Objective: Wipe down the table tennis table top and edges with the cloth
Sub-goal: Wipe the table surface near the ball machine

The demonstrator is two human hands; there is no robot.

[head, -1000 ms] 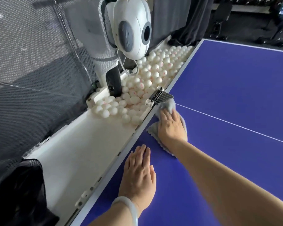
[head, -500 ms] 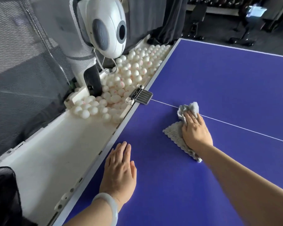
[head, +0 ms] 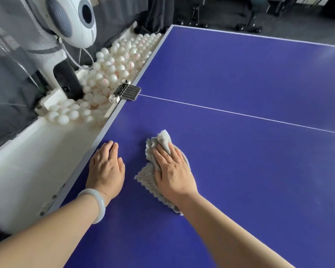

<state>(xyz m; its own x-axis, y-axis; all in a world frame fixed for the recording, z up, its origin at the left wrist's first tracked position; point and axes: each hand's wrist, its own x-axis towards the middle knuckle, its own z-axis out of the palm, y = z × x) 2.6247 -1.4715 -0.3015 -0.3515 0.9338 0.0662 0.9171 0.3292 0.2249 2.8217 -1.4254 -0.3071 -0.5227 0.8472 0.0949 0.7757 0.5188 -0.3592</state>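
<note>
We look down on both forearms reaching out over the blue table [head: 240, 84]. The right hand [head: 172, 171] lies palm down on the grey cloth [head: 151, 176], fingers [head: 160, 156] straight and held close together, pointing away and a little to the left — flat pressure, no pinch. The cloth is crumpled, one corner bunched up just past the fingertips and a flatter, ragged part showing to the left of the palm and under the wrist. It sits on the near half of the top, this side of the white line [head: 240, 114] and a little in from the left edge.

The left hand [head: 105, 169] rests flat on the bare surface just beside the cloth, not touching it, between the cloth and the pale edge strip [head: 112, 117]. Its fingers are closed side by side, thumb tucked against the palm's side, tips aimed forward. A pale bangle [head: 99, 204] circles that wrist.

Beyond the edge runs a white tray [head: 27, 161] — its far end heaped with white balls [head: 112, 74]. A black clip [head: 128, 91] grips the edge where the line meets it. Above the balls stands a white and grey ball machine [head: 70, 20], with dark netting [head: 8, 74] behind it.
</note>
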